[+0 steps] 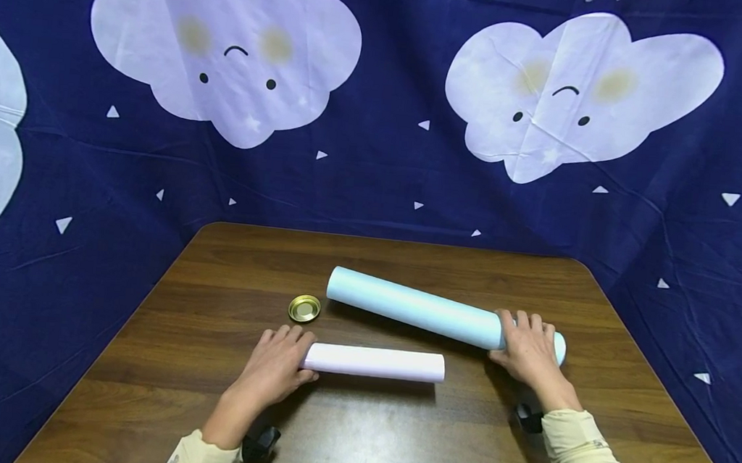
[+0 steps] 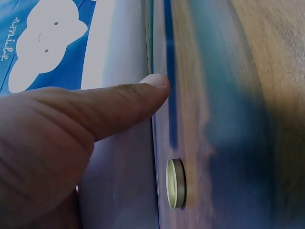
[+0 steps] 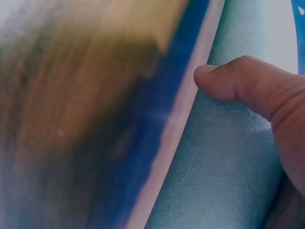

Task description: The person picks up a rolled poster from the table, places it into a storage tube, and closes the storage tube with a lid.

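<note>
gripping the left end of the white roll (image 1: 376, 363), just below the centre of the head frame, the left hand (image 1: 277, 364) has its thumb on the near side and its fingers over the far side! and over to the right of the frame, the right hand (image 1: 528, 349) is clamped round the pale blue roll (image 1: 414, 307) near its right end, that roll slanting down from mid-frame towards the right! a gold lid (image 1: 304, 308) lies left of centre, just above the left hand, on the brown wooden table (image 1: 348, 440)!
</note>
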Available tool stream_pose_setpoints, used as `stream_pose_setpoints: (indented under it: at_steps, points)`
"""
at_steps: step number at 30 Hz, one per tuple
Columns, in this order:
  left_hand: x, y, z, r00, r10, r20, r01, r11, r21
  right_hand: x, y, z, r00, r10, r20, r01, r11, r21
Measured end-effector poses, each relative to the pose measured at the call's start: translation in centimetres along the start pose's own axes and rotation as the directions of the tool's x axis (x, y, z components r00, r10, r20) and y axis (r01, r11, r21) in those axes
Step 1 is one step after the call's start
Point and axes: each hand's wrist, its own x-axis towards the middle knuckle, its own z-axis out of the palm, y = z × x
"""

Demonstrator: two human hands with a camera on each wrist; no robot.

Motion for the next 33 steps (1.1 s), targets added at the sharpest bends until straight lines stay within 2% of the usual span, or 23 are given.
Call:
stream_pose_setpoints:
  at_steps: [13, 23, 33]
  points:
    - [-0.6, -0.6, -1.2, 0.999, 0.009, -0.051, -0.008, 1.000, 0.023, 0.0, 0.3, -1.8, 0.998, -0.025, -0.054, 0.024, 1.000, -0.008]
    - [-1.0, -1.0, -2.0, 0.999, -0.016, -0.048, 0.018, 0.999, 0.038, 0.0, 0.3, -3.1, 0.997, -0.037, -0.073, 0.036, 0.999, -0.019]
    - [-1.3, -1.5, -2.6, 0.995, -0.005, -0.101, 0.008, 0.999, 0.032, -0.1, 0.3, -4.2, 0.996, -0.042, -0.083, 0.040, 0.999, -0.020]
